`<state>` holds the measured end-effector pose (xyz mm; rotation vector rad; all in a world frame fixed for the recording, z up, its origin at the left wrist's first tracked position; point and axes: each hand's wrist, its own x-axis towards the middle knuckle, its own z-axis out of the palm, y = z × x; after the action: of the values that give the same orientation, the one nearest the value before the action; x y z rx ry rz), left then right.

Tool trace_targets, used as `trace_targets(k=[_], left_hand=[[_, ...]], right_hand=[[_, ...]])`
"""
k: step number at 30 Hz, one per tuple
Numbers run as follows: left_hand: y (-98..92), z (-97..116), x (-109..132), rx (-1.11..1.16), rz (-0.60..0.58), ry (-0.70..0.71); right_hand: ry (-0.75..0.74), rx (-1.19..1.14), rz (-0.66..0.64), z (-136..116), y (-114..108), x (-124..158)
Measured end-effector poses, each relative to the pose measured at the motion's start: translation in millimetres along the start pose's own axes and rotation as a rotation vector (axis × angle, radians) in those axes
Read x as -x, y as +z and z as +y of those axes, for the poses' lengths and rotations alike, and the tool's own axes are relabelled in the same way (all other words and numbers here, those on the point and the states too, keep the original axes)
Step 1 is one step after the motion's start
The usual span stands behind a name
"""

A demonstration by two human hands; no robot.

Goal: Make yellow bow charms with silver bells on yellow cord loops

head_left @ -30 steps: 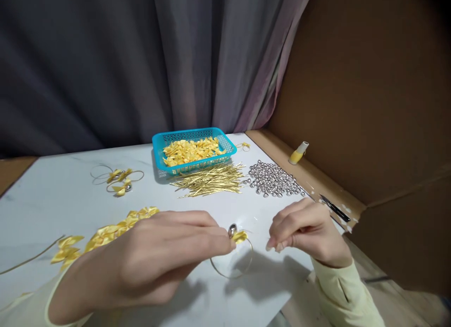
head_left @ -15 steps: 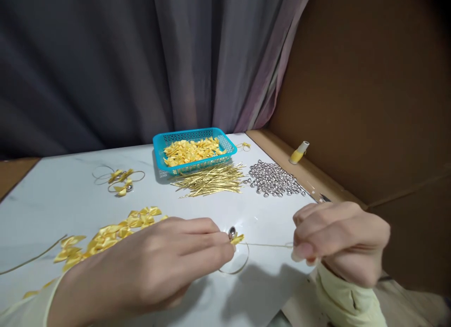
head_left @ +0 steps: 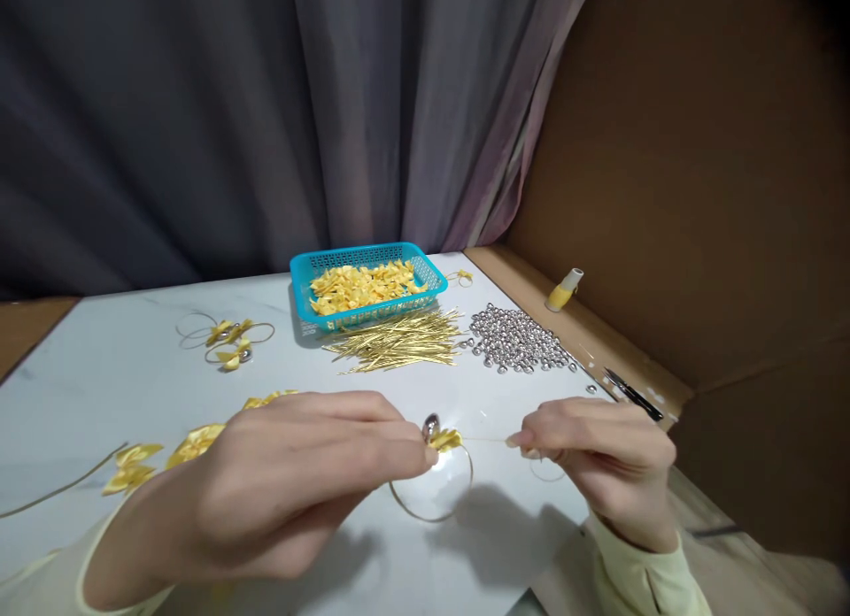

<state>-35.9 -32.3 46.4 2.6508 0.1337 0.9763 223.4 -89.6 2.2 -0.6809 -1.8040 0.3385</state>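
Note:
My left hand (head_left: 298,483) is closed in a pinch at the edge of a small yellow ribbon bow (head_left: 447,440). A shiny silver bead (head_left: 431,426) sits against the bow by my fingertips. Below them hangs a round loop of thin gold cord (head_left: 430,519). My right hand (head_left: 607,452), also pinched shut, grips a fine thread (head_left: 488,439) stretched taut from the bow. A small curl of thread dangles under the right fingers. Both hands are above the white tabletop (head_left: 372,563); the left fingertips hide part of the bow.
Behind my hands are a blue basket (head_left: 302,288) of yellow bows, a pile of gold cords (head_left: 398,340) and many silver beads (head_left: 518,337). Finished-looking loops (head_left: 232,355) and loose bows (head_left: 133,465) lie left. A small bottle (head_left: 564,290) and black-handled tool (head_left: 634,395) are right.
My right hand has moved left and slightly up, nearer the left hand, uncovering the black-handled tool. My left hand has shifted slightly left, and the cord loop shows larger and rounder.

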Motion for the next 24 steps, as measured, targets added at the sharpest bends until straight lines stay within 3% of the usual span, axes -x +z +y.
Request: trace_targets(k=[3,6,9,13,18,19,22,24], left_hand=[[0.0,-1.6,2.7,-0.041,-0.027,0.047],[-0.2,-0.3,1.6,-0.101,-0.098,0.079],[0.2,1.3,-2.9,-0.113,-0.134,0.080],[2.2,0.4,-6.2,-0.131,-0.133,0.089],[4.1,-1.9,-5.3,-0.178,-0.104,0.095],[4.0,-2.2,-5.1,-0.168,-0.102,0.090],[3.0,-2.8,-4.7,-0.084,-0.100,0.069],[1.7,-2.4,-5.1,-0.018,-0.092,0.046]], right_hand=[[-0.028,0.106,0.103,-4.9,2.0,5.4],[-0.129,0.384,0.128,-5.6,2.6,3.9],[-0.230,0.596,0.039,-3.7,0.7,-4.2],[-0.352,0.707,-0.059,-10.1,-7.2,-14.7],[-0.359,0.830,-0.177,-24.0,-13.6,-12.0],[-0.343,0.842,-0.159,-23.0,-12.2,-9.6],[-0.314,0.781,0.101,-11.1,-3.7,-2.8],[-0.286,0.716,0.143,-1.1,2.6,-0.1]])
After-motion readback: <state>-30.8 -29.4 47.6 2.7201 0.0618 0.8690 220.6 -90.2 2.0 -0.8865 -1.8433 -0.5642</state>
